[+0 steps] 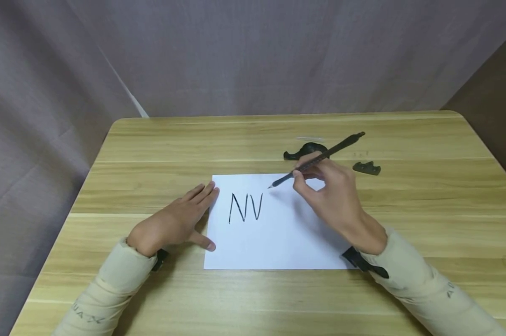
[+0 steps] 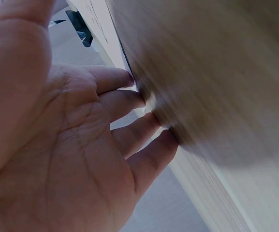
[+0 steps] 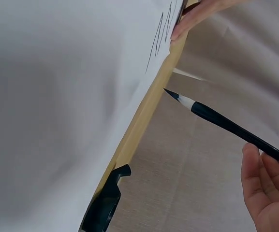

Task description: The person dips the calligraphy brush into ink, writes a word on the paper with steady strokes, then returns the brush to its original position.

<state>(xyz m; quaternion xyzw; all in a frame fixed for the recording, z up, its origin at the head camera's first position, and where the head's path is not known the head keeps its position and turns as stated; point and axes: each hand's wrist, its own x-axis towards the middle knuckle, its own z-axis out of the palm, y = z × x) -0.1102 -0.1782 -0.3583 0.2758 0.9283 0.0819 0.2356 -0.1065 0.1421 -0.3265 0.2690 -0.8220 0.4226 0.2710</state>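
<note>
1. The right hand (image 1: 334, 193) pinches a dark brush (image 3: 228, 126), its white bristles (image 3: 186, 102) black-tipped, above white paper (image 1: 244, 247).
2. The left hand (image 1: 179, 219), thumb spread from its straight fingers, touches the paper's left edge, beside black strokes (image 1: 238, 206).
3. Pale wood-grain table (image 1: 244, 298); grey curtain (image 1: 253, 56) behind.

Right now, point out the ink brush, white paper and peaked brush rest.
Ink brush (image 3: 226, 125), right wrist view: dark handle.
White paper (image 1: 278, 226), head view: bare area near its middle.
Peaked brush rest (image 1: 367, 169), head view: middle of its body.

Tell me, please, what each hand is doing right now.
Left hand: open, touching the white paper.
Right hand: closed, holding the calligraphy brush.
</note>
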